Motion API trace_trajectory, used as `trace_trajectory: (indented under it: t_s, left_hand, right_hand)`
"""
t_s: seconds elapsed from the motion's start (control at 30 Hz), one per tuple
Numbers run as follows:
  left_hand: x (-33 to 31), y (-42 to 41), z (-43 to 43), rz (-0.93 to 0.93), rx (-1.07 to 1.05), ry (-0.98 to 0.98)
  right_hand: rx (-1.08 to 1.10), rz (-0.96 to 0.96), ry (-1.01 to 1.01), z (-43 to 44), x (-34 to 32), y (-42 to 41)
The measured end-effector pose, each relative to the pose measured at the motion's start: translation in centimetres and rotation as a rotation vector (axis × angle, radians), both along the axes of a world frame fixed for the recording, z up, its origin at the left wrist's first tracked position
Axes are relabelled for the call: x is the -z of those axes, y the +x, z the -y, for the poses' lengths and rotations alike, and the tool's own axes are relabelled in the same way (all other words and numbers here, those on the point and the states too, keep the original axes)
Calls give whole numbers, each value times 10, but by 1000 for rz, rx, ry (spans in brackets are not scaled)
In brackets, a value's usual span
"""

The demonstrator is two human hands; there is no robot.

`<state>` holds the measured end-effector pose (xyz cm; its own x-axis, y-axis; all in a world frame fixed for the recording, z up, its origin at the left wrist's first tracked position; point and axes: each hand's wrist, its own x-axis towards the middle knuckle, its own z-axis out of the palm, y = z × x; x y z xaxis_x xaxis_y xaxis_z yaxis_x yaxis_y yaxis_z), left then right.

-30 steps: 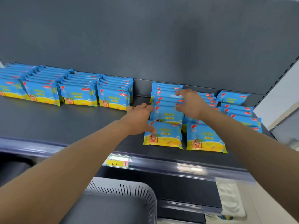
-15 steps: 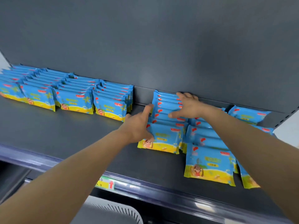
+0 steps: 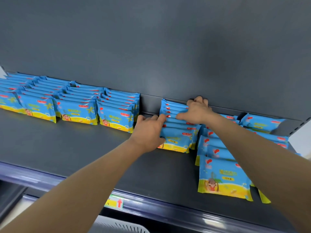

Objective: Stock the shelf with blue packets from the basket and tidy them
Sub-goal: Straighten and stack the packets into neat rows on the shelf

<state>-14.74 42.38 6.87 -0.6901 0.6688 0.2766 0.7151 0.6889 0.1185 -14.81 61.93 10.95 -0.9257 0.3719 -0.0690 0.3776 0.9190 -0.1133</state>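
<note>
Reaching across a dark grey shelf [image 3: 70, 148], two bare arms meet at one row of blue packets [image 3: 178, 130] that stand one behind another toward the back panel [image 3: 151, 47], a plain grey wall filling the upper half of the view. The left hand [image 3: 148, 132] lies flat against the row's left side, its fingers [image 3: 158, 117] stretched out and pressed to the packet edges, gripping nothing. The right hand [image 3: 197, 109] rests on top of the row's rear packets, its fingers curled over them against the back panel; whether they pinch a packet cannot be told.

Left of the left fingers, across a narrow gap, four tidy rows of blue packets [image 3: 67, 105] run to the picture's edge, where the outermost is cut off. Right of the right fingers, looser packets [image 3: 222, 175] trail forward toward the shelf's front lip, partly hidden under the right forearm, with one more packet [image 3: 262, 122] standing near the back corner. Their print is too blurred to read.

Below the hands, a yellow price tag [image 3: 114, 201] with a red arrow sits on the shelf's front rail. At the bottom edge only a sliver of the white slotted basket [image 3: 124, 227] shows.
</note>
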Motion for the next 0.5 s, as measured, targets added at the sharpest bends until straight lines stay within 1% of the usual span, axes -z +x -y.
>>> trace_trajectory:
  t_s: [0.07,0.17,0.27,0.4,0.5]
  left_hand:
    - [1,-3,1,-37,-15,-9]
    - [0,-10,6,-75,-50,-26]
    - [-1,-20,18,-134,-104,-67]
    - [-2,-33,36,-268,-189,-137]
    - [-1,-36,43,-256,-168,-138]
  right_hand:
    - [-4,4,-77,1,-1,-1]
    - [-24,-48,-194,9,0,-5]
    - [-52,-130,-237,24,2,-12]
    - [-71,-258,-352,43,7,-17]
    - [-58,-287,-397,46,5,-14]
